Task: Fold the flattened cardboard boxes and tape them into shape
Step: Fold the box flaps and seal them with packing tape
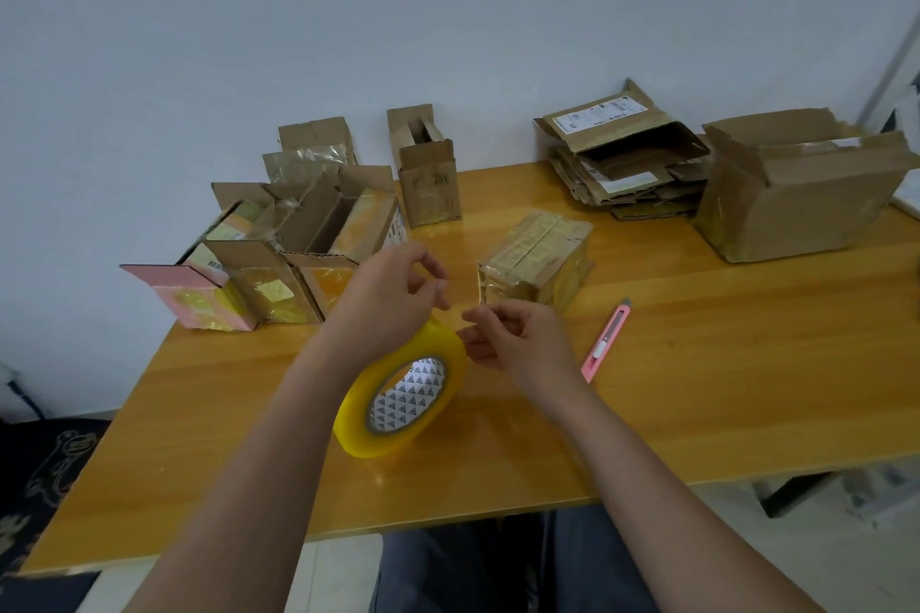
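A yellow-tinted roll of clear tape (398,393) stands tilted on its edge on the wooden table (697,403), just right of my left forearm. My left hand (393,294) hovers above the roll, thumb and forefinger pinched together. My right hand (513,339) is close beside it with its fingers curled and fingertips pinched. A thin clear strip of tape seems to run between the two pinches, barely visible. Behind the hands lies a small closed, tape-wrapped cardboard box (535,259). A stack of flattened cardboard boxes (627,174) sits at the back right.
A pink utility knife (605,339) lies right of my right hand. Several folded, open-topped boxes (298,254) crowd the table's left side, with a small upright box (428,179) behind. A large open box (796,194) stands at the far right.
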A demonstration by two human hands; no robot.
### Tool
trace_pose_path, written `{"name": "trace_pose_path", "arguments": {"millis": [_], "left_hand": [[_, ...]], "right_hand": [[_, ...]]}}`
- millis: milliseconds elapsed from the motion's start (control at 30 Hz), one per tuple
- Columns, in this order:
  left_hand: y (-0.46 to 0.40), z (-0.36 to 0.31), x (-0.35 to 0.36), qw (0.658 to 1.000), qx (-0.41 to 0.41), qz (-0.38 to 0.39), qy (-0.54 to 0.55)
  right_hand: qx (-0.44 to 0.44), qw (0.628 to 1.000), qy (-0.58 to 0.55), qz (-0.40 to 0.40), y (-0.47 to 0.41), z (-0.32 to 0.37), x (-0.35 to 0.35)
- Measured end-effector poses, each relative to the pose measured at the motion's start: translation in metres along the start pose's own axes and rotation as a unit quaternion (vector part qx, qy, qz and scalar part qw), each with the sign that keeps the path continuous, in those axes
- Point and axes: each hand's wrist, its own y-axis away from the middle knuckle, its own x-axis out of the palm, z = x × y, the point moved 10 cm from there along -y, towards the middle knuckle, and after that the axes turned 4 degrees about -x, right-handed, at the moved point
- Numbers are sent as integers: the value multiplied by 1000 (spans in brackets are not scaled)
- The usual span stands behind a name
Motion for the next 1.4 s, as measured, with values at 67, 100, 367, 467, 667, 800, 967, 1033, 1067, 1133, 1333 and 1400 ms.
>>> {"name": "trace_pose_path", "arguments": {"millis": [67, 100, 367, 467, 667, 800, 967, 1033, 1067, 1133, 1333, 1400], "left_hand": [[10, 1, -25, 991, 29, -128, -24], [20, 0, -44, 977, 57, -205, -29], [83, 83, -11, 991, -109, 31, 69], [91, 106, -17, 968, -141, -48, 202], [92, 103, -89, 978, -103, -163, 79], [87, 106, -102, 988, -106, -111, -25], [77, 103, -93, 992, -99, -68, -45], [70, 97, -88, 992, -98, -53, -65], [67, 95, -86, 991, -98, -48, -74], [63, 92, -84, 991, -100, -44, -78], [58, 79, -72, 977, -110, 5, -182], [54, 67, -68, 970, -104, -6, -221]], "right_hand": [[6, 1000, -9, -3, 0, 0, 3], [10, 1000, -17, -5, 0, -1, 5], [23, 997, -39, -55, 1, -8, 11], [6, 997, -49, -65, -1, -1, 20], [31, 999, 28, -10, -3, -13, 68], [16, 986, 165, 1, -11, -29, 94], [6, 940, 340, 17, -18, -33, 96], [19, 910, 413, 26, -19, -35, 91], [19, 898, 438, 28, -20, -36, 89], [11, 885, 464, 30, -21, -36, 87], [-36, 909, 415, 30, -15, -20, 86], [-171, 907, 382, -54, -5, 18, 65]]}}
